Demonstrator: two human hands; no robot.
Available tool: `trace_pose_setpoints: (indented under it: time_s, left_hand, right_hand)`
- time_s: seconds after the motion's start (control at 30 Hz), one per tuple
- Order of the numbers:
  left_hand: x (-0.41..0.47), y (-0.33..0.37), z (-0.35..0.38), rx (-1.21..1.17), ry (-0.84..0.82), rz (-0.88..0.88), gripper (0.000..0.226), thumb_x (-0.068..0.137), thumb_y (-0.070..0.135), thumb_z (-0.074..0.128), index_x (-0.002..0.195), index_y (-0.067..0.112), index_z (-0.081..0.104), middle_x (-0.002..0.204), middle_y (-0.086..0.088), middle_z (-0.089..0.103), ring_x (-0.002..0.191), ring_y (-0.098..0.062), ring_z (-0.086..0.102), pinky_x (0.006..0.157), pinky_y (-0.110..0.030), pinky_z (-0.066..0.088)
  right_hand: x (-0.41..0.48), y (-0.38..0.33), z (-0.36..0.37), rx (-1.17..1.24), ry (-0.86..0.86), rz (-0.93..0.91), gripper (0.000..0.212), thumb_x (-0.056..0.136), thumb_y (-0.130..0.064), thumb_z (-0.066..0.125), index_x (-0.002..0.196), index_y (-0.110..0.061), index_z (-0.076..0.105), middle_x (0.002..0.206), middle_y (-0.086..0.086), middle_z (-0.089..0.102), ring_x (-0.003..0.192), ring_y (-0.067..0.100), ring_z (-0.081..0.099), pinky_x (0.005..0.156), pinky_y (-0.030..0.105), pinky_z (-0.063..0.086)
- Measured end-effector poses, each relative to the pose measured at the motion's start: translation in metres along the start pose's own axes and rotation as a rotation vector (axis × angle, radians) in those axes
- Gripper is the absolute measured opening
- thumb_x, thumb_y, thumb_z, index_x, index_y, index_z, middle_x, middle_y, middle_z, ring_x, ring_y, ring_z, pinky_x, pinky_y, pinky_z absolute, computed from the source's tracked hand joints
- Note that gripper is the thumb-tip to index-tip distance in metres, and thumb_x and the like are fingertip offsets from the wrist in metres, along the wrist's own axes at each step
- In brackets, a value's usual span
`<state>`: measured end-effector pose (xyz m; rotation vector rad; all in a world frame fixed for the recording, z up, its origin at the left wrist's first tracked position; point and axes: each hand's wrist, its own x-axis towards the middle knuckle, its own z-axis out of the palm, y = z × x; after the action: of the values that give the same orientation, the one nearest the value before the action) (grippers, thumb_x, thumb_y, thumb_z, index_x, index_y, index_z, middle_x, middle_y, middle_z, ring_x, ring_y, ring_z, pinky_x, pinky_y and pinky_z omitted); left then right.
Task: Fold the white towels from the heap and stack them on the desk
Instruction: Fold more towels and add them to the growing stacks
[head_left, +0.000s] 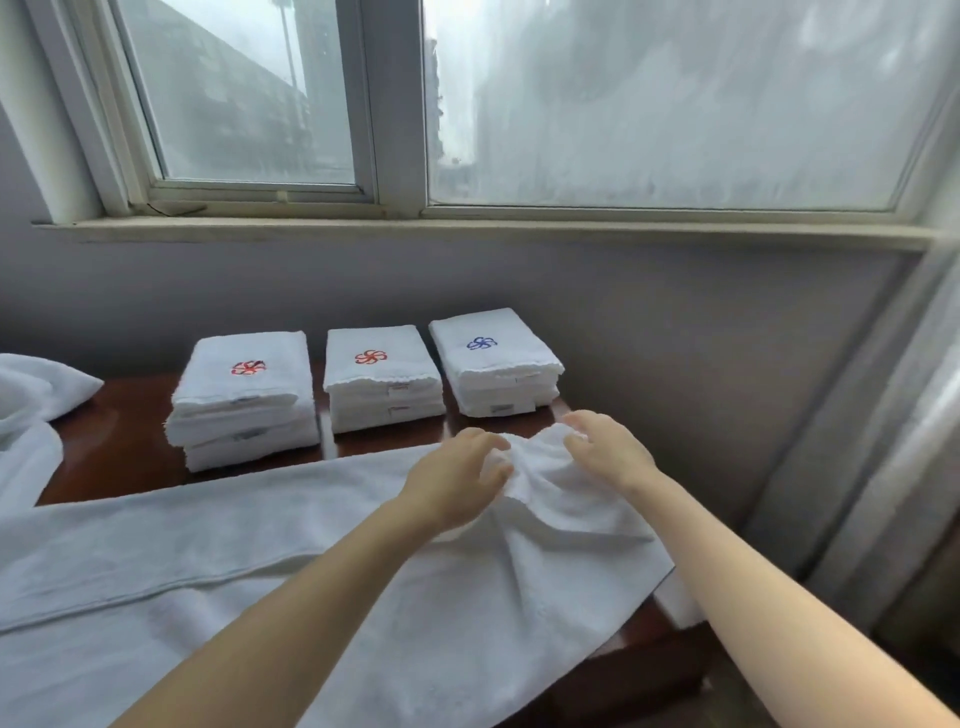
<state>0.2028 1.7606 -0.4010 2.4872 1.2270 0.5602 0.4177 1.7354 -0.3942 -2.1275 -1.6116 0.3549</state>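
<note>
A long white towel (270, 561) lies spread across the dark wooden desk (119, 436), running from the near left to the far right. Its far right end is bunched up between my hands. My left hand (457, 478) grips the bunched cloth from the left, and my right hand (605, 449) pinches it from the right. Behind them stand three stacks of folded white towels: the left stack (244, 400) and middle stack (382, 379) carry red logos, the right stack (493, 361) a blue one.
More loose white towel cloth (31, 410) lies heaped at the desk's left edge. A grey wall and a window sill (467, 228) run behind the desk. A pale curtain (893, 441) hangs at the right, beside the desk's right edge.
</note>
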Motion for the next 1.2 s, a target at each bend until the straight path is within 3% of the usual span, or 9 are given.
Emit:
trace_pose_setpoints:
  time_s: [0.13,0.23,0.3,0.37,0.53,0.67,0.83,0.97,1.2]
  left_hand:
    - [0.016,0.003,0.016,-0.009,0.010,0.035,0.042,0.096,0.036,0.052,0.137,0.027,0.050,0.145,0.011,0.043,0.121,-0.009,0.051,0.095,-0.025,0.041]
    - [0.022,0.000,0.025,-0.008,0.016,0.066,0.051,0.089,0.031,0.055,0.139,0.025,0.049,0.143,0.011,0.045,0.125,-0.008,0.046,0.100,-0.022,0.038]
    - [0.023,-0.003,0.030,-0.014,0.006,0.058,0.059,0.085,0.031,0.057,0.143,0.024,0.046,0.145,0.010,0.045,0.130,-0.010,0.043,0.107,-0.026,0.036]
    - [0.023,-0.006,0.034,-0.031,0.006,0.053,0.065,0.084,0.032,0.058,0.146,0.023,0.042,0.147,0.010,0.043,0.133,-0.012,0.040,0.110,-0.026,0.032]
    - [0.021,-0.009,0.041,-0.062,0.040,0.055,0.073,0.089,0.035,0.055,0.154,0.024,0.024,0.159,0.007,0.026,0.146,-0.012,0.021,0.116,-0.025,0.016]
    - [0.019,-0.010,0.043,-0.067,0.100,0.077,0.075,0.097,0.059,0.035,0.158,0.025,0.008,0.164,0.008,0.008,0.150,-0.008,0.003,0.123,-0.036,0.008]
    - [0.017,-0.008,0.043,-0.078,0.194,0.114,0.081,0.086,0.072,0.010,0.153,0.032,-0.010,0.163,0.012,-0.007,0.148,-0.001,-0.013,0.123,-0.035,-0.002]
    - [0.016,-0.008,0.045,-0.021,0.257,0.160,0.075,0.090,0.068,0.012,0.151,0.030,-0.010,0.164,0.007,-0.006,0.149,-0.005,-0.015,0.123,-0.034,-0.005]
    - [0.018,-0.009,0.049,0.096,0.219,0.086,0.077,0.092,0.067,0.014,0.155,0.027,-0.001,0.164,0.007,-0.006,0.149,-0.008,-0.018,0.122,-0.035,-0.010]
  right_hand:
    - [0.016,0.003,0.006,-0.024,-0.004,0.035,0.025,0.097,-0.024,0.040,0.115,-0.018,0.057,0.116,0.003,0.061,0.107,0.026,0.056,0.089,0.042,0.049]
    - [0.024,-0.003,0.007,-0.025,-0.019,0.073,0.034,0.095,-0.025,0.041,0.126,-0.024,0.055,0.121,0.003,0.059,0.114,0.027,0.054,0.086,0.037,0.048]
    - [0.028,-0.005,0.009,0.007,-0.057,0.102,0.017,0.087,-0.020,0.044,0.095,-0.029,0.056,0.096,0.000,0.059,0.088,0.022,0.057,0.067,0.031,0.043]
    - [0.030,-0.007,0.009,0.061,-0.087,0.147,0.020,0.079,-0.019,0.046,0.065,-0.026,0.033,0.065,-0.004,0.039,0.058,0.018,0.037,0.052,0.028,0.028]
    - [0.028,-0.008,-0.003,0.389,-0.122,0.154,0.027,0.075,-0.021,0.057,0.050,-0.020,0.045,0.050,-0.007,0.040,0.049,0.015,0.035,0.049,0.021,0.032]
    - [0.026,-0.009,-0.021,0.811,-0.056,0.133,0.019,0.081,-0.021,0.060,0.075,-0.005,0.070,0.066,0.003,0.061,0.058,0.017,0.055,0.053,0.023,0.044]
    - [0.027,-0.005,-0.039,0.793,0.291,-0.033,0.047,0.094,-0.031,0.058,0.079,0.013,0.054,0.069,0.007,0.040,0.064,0.020,0.034,0.059,0.032,0.030]
    - [0.030,0.000,-0.048,0.863,0.360,0.094,0.050,0.092,-0.035,0.059,0.059,-0.006,0.037,0.065,0.004,0.031,0.065,0.022,0.027,0.061,0.033,0.025]
    - [0.038,0.006,-0.050,0.998,0.282,0.292,0.043,0.084,-0.043,0.072,0.066,-0.019,0.042,0.074,0.004,0.037,0.067,0.021,0.034,0.064,0.029,0.033]
